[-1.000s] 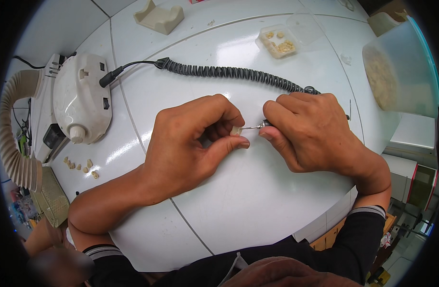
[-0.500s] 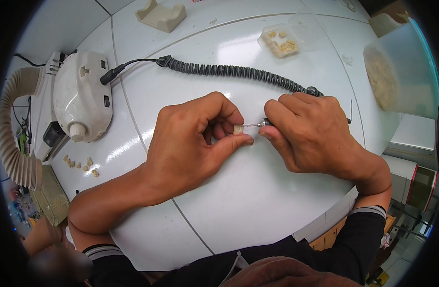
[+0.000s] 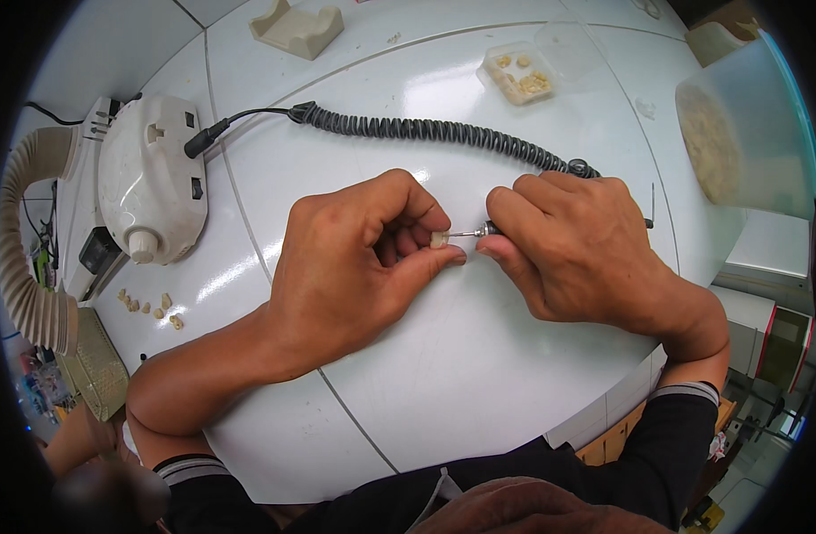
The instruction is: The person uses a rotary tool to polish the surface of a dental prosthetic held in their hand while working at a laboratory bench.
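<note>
My left hand (image 3: 350, 267) pinches a small cream-coloured piece (image 3: 438, 240) between thumb and fingers, above the white table. Part of the piece is covered by the fingertips. Wrapped around a rotary handpiece (image 3: 492, 229) is my right hand (image 3: 577, 245), its thumb and forefinger near the front end. A thin metal bur (image 3: 462, 234) points left from the handpiece and its tip meets the cream piece. The rear of the handpiece shows beyond the right hand. Whether the bur is spinning I cannot tell.
A white motor control box (image 3: 154, 191) stands left, with a black coiled cord (image 3: 426, 130) running right. Several cream pieces (image 3: 159, 312) lie below it, near a ribbed hose (image 3: 21, 231). Farther back are a clear box (image 3: 517, 76), a beige stand (image 3: 294, 31) and a plastic tub (image 3: 751, 133).
Both hands have shifted very slightly left, with the cream piece and handpiece still held. The bur still meets the piece.
</note>
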The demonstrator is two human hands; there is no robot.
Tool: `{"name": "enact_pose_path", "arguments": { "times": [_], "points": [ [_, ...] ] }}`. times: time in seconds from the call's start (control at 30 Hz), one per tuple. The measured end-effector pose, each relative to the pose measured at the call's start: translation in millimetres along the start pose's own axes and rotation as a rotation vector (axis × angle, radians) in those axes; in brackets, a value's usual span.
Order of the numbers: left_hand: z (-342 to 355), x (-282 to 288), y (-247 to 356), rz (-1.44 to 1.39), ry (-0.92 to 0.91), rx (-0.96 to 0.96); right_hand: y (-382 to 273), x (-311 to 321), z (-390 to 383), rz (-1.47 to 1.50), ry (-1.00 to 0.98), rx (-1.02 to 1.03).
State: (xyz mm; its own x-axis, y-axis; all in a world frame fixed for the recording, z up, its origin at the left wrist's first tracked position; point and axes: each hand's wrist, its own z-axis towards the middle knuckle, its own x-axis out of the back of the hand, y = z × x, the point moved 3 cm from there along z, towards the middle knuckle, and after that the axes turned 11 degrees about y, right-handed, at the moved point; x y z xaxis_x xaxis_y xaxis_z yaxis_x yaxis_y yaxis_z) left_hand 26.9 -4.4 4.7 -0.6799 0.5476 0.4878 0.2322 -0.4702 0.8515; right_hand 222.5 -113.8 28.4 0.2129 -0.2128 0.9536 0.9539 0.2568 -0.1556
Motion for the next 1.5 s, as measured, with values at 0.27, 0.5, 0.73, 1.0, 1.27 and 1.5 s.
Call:
{"name": "enact_pose_path", "arguments": {
  "times": [0.27, 0.5, 0.73, 1.0, 1.27, 1.5],
  "points": [
    [0.0, 0.2, 0.2, 0.015, -0.001, -0.017, 0.5, 0.3, 0.8, -0.010, -0.014, -0.008],
    [0.2, 0.1, 0.6, 0.017, -0.013, -0.014, 0.5, 1.4, 1.4, -0.006, -0.032, -0.006],
    [0.2, 0.6, 0.7, 0.024, -0.013, -0.018, 0.9, 1.8, 2.2, -0.004, -0.047, -0.007],
    [0.4, 0.4, 0.9, 0.024, -0.014, -0.019, 1.6, 2.2, 2.1, 0.005, -0.064, 0.004],
    [0.9, 0.5, 0.9, 0.018, -0.023, -0.011, 2.0, 2.0, 1.9, 0.004, -0.069, 0.005],
    [0.8, 0.8, -0.4, 0.022, -0.015, -0.020, 2.3, 3.3, 3.4, 0.007, -0.073, 0.020]
  ]
}}
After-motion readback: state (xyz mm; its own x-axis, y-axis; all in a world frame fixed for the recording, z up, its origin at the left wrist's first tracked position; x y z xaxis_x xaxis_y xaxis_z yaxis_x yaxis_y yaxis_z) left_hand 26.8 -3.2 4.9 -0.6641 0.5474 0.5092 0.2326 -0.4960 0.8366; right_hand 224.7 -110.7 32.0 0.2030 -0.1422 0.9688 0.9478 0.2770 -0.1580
